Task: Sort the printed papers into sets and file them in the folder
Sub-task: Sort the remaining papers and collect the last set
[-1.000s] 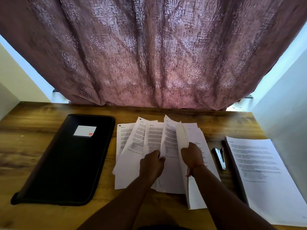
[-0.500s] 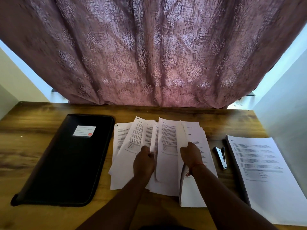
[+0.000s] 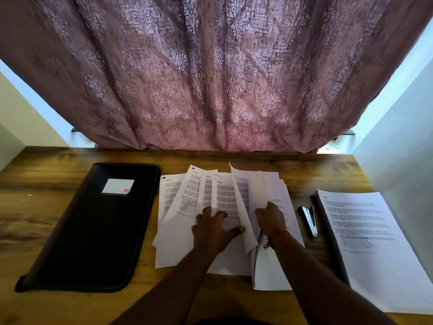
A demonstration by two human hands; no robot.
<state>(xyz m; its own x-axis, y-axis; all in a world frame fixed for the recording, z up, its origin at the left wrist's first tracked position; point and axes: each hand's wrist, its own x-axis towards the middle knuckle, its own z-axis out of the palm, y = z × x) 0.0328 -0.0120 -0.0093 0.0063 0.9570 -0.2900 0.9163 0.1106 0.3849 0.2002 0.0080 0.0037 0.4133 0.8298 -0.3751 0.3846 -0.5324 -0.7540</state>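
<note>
Two hands work the fan of printed papers (image 3: 187, 207) at mid-desk. Left hand (image 3: 212, 227) lies flat on the sheets, fingers spread apart and pressing, thumb stretched out to the right. Right hand (image 3: 269, 216) pinches one lifted sheet (image 3: 241, 202), fingers closed on its edge, the page standing curled between the two hands. Print on the pages is too blurred to read; only small bold headings show at the tops. Well left of the left fingers lies the black folder (image 3: 93, 231), zipped shut, wearing a white lined label (image 3: 118, 186) with a red corner mark, no writing legible. Just right of the right fingers: a stapler (image 3: 310, 220), then a second paper stack (image 3: 375, 242). Against half a second ago, the left hand has flattened and slid rightward, and the lifted sheet stands higher and more tilted. Curtain (image 3: 210, 78) hangs behind the wooden desk (image 3: 35, 207).
</note>
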